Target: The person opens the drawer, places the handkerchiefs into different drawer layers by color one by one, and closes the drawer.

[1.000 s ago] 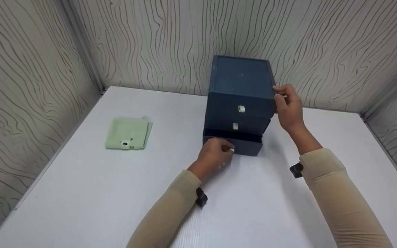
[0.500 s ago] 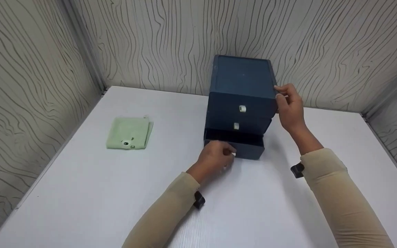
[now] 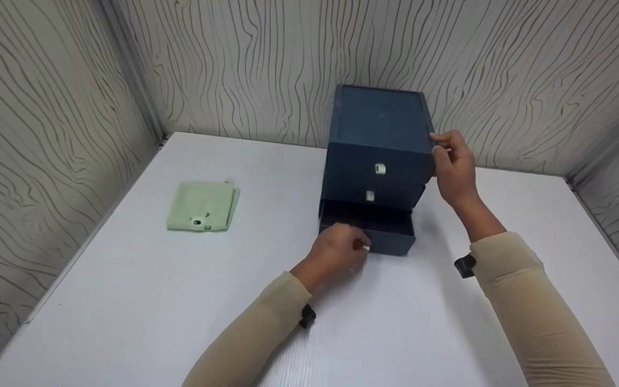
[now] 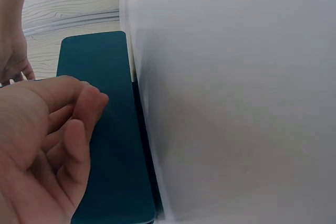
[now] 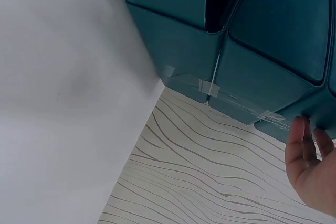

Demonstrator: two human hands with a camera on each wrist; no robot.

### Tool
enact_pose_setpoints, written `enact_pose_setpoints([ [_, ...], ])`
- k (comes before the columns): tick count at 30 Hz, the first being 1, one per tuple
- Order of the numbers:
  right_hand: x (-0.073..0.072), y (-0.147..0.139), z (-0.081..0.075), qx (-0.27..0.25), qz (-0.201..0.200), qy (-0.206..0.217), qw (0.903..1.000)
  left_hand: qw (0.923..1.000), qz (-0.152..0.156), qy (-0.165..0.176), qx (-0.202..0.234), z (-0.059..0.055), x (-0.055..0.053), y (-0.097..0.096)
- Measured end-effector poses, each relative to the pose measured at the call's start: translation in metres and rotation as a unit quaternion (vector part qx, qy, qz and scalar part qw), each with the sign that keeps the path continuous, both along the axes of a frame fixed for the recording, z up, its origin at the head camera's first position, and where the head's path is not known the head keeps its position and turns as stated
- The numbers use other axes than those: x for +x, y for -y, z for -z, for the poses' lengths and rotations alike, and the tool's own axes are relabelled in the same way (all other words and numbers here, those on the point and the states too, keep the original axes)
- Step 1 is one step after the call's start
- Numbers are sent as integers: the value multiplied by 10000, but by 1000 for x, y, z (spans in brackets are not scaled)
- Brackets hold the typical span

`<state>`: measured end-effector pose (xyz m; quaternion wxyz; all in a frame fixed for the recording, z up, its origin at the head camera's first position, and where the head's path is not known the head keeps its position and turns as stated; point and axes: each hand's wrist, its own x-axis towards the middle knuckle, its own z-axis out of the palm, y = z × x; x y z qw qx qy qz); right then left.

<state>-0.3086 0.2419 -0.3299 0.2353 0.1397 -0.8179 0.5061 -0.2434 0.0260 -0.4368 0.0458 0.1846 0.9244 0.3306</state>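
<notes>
A dark blue drawer cabinet point(image 3: 382, 121) with three stacked drawers stands against the back wall. Its bottom drawer point(image 3: 395, 243) is pulled partway out, showing a dark interior. My left hand point(image 3: 337, 248) pinches the small white pull tab point(image 3: 367, 248) on that drawer's front. In the left wrist view, the curled fingers and thumb lie close over the drawer front point(image 4: 118, 156), hiding the tab. The fingertips of my right hand point(image 3: 454, 166) press the cabinet's upper right edge. Seen from the right wrist, these fingers point(image 5: 297, 140) touch the cabinet's side without wrapping round it.
A folded green cloth point(image 3: 200, 206) with a printed animal face lies left of the cabinet on the white table point(image 3: 127, 301). Wood-grain patterned panels point(image 3: 245, 64) enclose the back and sides. Clear tape point(image 5: 210, 86) runs across the cabinet's side.
My left hand has drawn the bottom drawer farther out toward me, so more of its inside shows. My right hand stays at the cabinet's upper edge.
</notes>
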Motion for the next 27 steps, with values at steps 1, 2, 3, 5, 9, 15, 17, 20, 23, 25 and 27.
enact_pose_setpoints([
  [1,4,2,-3,11,0,8,10000,10000,29,-38,-36,0,1,0],
  [2,7,5,-6,16,2,12,10000,9999,69,-85,-67,0,2,1],
  [3,8,5,-7,16,-5,-4,10000,9998,116,-140,-83,0,3,1],
  [5,9,5,-7,12,-3,4,10000,9996,181,-210,-108,-1,5,1],
  [9,10,5,-8,-52,-31,69,10000,9995,226,-199,-120,-1,10,1],
  [15,11,6,-8,-98,-21,163,9998,9996,210,-198,-67,1,14,1],
  [17,10,6,-8,-107,-17,162,9998,9993,229,-281,-51,2,15,2],
  [20,10,5,-8,-116,-29,139,9998,9991,251,-327,19,3,16,3],
  [23,10,5,-8,-111,-43,115,9999,9993,256,-272,73,3,19,5],
  [25,10,5,-8,-123,-37,107,9999,9993,251,-249,97,3,21,6],
  [27,9,6,-8,-107,-26,100,9999,9994,232,-226,91,3,23,6],
])
